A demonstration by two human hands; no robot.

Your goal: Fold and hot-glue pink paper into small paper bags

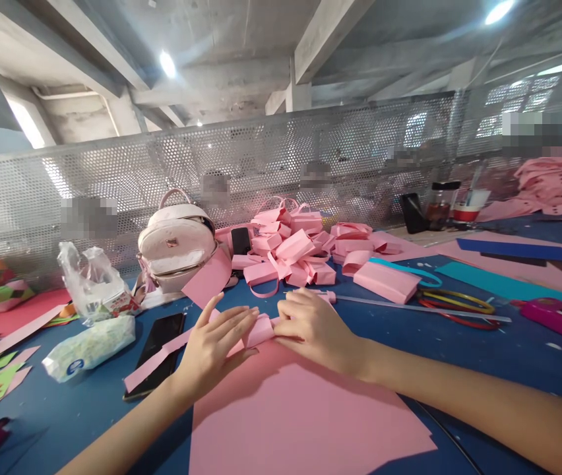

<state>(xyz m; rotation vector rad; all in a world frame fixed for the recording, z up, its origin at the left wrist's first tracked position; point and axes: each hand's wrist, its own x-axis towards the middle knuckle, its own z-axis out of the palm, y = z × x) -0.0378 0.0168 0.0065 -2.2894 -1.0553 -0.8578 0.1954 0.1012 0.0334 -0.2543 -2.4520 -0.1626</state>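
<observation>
A small folded pink paper piece [260, 332] lies between my hands, over the far edge of a large pink sheet [305, 415]. My left hand [216, 340] rests on its left side with fingers stretched out and the thumb low. My right hand [313, 326] has curled fingers, pinching the piece at its right end; the fingertips are partly hidden. A narrow pink paper strip [155, 365] runs out from under my left hand across a black phone [162, 346]. Just beyond my right hand lies a pink pen-like tool [329, 297], partly covered.
Behind are a heap of pink paper boxes [293, 247] and a white backpack [177, 241]. At left sit a tissue pack [90, 348] and plastic bag [95, 280]. At right are a ruler [424, 309], scissors [459, 303] and a magenta glue gun [558, 320]. A perforated metal panel [256, 152] stands behind.
</observation>
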